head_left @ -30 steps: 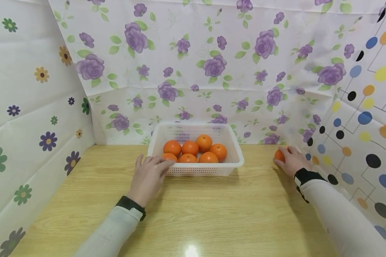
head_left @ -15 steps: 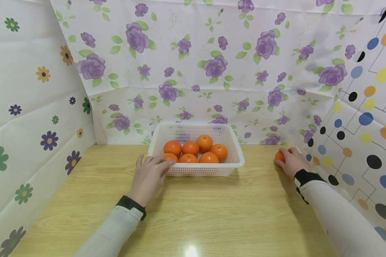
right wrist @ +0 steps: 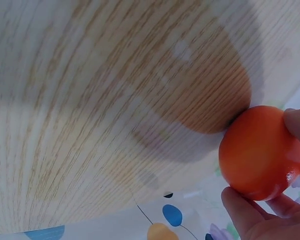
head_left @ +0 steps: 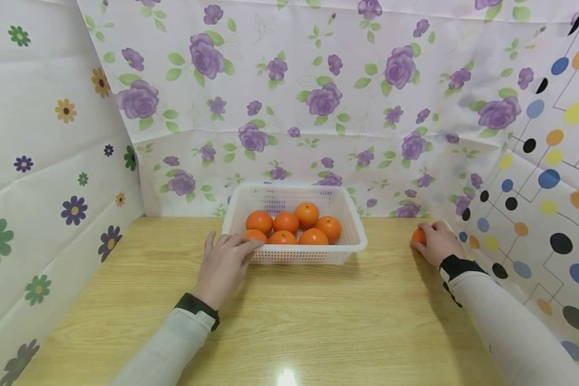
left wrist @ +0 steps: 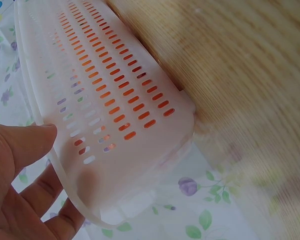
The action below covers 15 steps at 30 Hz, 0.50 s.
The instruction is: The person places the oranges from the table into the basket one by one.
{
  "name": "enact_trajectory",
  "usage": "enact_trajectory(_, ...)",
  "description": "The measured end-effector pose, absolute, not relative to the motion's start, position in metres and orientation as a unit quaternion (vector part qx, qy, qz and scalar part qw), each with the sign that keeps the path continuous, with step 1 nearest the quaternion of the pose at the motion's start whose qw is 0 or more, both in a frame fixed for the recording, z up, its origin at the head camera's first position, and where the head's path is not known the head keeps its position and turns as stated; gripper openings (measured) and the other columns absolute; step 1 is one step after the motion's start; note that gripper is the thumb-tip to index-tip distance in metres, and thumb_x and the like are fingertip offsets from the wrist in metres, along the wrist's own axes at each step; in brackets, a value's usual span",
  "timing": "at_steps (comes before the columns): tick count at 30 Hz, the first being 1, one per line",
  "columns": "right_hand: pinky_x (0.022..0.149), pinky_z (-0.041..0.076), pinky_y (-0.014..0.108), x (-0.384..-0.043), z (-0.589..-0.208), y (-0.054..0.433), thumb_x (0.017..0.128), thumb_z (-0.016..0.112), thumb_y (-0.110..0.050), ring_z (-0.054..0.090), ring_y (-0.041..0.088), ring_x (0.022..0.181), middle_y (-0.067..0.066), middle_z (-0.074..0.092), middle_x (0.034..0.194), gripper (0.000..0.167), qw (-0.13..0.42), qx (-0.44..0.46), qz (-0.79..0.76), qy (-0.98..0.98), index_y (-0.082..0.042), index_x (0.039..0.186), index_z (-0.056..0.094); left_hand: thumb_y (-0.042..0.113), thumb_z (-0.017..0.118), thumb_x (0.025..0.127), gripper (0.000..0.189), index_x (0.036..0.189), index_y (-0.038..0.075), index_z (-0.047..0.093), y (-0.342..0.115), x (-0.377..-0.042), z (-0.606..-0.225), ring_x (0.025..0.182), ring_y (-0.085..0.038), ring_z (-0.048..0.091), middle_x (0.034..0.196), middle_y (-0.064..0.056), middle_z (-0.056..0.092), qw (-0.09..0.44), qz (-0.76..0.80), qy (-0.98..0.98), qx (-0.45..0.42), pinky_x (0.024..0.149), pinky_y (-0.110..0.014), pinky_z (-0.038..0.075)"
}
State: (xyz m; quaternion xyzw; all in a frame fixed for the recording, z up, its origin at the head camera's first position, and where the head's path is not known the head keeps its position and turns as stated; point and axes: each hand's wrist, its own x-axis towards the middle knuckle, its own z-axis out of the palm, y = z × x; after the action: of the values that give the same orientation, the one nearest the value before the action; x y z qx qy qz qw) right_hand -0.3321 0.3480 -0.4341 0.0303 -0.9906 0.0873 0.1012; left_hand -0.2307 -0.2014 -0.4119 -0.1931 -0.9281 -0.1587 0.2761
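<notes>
A white plastic basket (head_left: 354, 247) with slotted walls stands on the table against the back cloth. Several oranges (head_left: 306, 214) lie inside it. At its near left corner my left hand (head_left: 225, 262) grips the rim. The left wrist view shows the thumb (left wrist: 37, 142) over the rim of the slotted basket (left wrist: 157, 75), with other fingers below. Far to the right, my right hand (head_left: 441, 244) holds a single orange (head_left: 418, 236). In the right wrist view, thumb and fingers (right wrist: 244, 212) pinch this orange (right wrist: 262, 150), which touches or nearly touches the tabletop.
The wood-grain table (head_left: 318, 316) spreads in front of the basket. A cloth with purple roses (head_left: 323, 99) hangs behind it. Flower-print cloth (head_left: 72, 212) borders the left side, and dotted cloth (head_left: 559, 241) rises close beside my right hand.
</notes>
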Motion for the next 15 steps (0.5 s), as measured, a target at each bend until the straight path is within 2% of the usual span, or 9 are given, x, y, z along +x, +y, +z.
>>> enact_trajectory(15, 0.095, 0.053, 0.073, -0.3262, -0.4278, 0.3453, 0.100, 0.082, -0.019, 0.062, 0.059, 0.102, 0.040, 0.045, 0.134, 0.059, 0.089, 0.037, 0.107, -0.990, 0.000, 0.146, 0.052, 0.009, 0.090, 0.094, 0.039, 0.129, 0.024, 0.083, -0.2014, -0.2305, -0.4112, 0.114, -0.036, 0.069, 0.121, -0.005, 0.079, 0.274, -0.158, -0.929, -0.190, 0.121, -0.078, 0.025)
